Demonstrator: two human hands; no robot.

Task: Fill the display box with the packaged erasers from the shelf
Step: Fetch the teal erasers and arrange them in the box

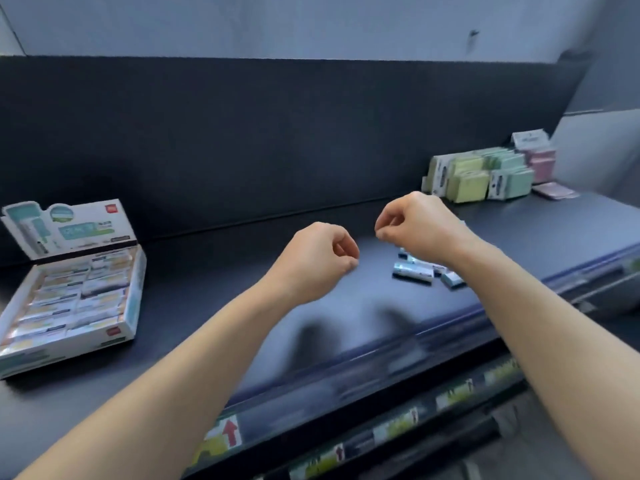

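Head view: both forearms reach forward and up over the front edge of the shelf (207, 278), bare, with wrists bent so that the knuckles face up.

Left hand (317, 261) hangs above the middle of the shelf, clear of the surface. Its fingers are curled inward and the thumb tip meets the index finger. Nothing shows in its grasp; it is clenched loosely.

Right hand (417, 226) is a little higher and further back, near the left hand but apart from it. Its fingers are curled likewise, thumb and index tips pressed together, with nothing visible between them.

Loose packaged erasers (414, 271) lie flat on the shelf directly below the right hand, partly hidden by its wrist, and to the right of the left hand.

Display box (138, 289) sits at the left end of the shelf, well apart from both hands, its printed lid (69, 226) standing upright at the back. Rows of boxed erasers (69, 299) fill it.

Pastel note packs (485, 174) are stacked at the right rear corner of the shelf. Price labels (225, 434) line the front edge
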